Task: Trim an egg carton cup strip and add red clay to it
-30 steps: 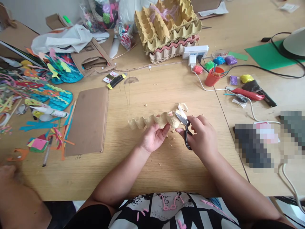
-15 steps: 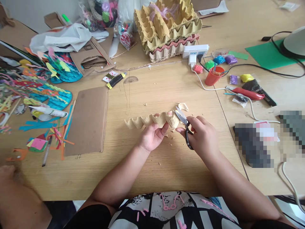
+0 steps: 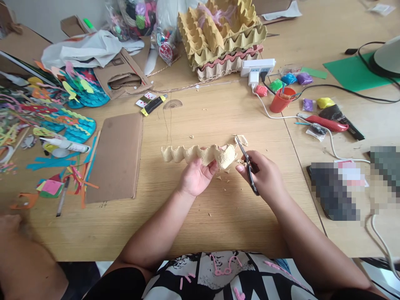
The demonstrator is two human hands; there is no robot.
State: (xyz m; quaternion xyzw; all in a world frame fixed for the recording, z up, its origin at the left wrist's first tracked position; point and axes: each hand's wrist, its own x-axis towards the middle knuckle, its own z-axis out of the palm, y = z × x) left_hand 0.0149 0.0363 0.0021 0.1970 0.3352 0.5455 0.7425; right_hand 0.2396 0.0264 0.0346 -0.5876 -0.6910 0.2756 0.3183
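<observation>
The left hand has its grip pinching a cream egg-tray strip, the thumb on the near side and the fingers partly hidden behind. The strip runs roughly parallel to the near edge of the surface, about midway along that edge and set back from it; whether its underside touches the wood, I cannot tell. Its rounded cup end points toward the right edge.

The right hand has its grip wrapped about the black handles of the scissors, just beside that cup end but apart from it. The blades point toward the far edge, their tips by a pale offcut. Small crumbs are scattered around and below the strip.

Toward the left edge lies a brown cardboard sheet, with a glue bottle and paper strips beyond it. A stack of egg trays stands toward the far edge, near a white power strip and 1 orange cup. A green sheet lies toward the far right corner.
</observation>
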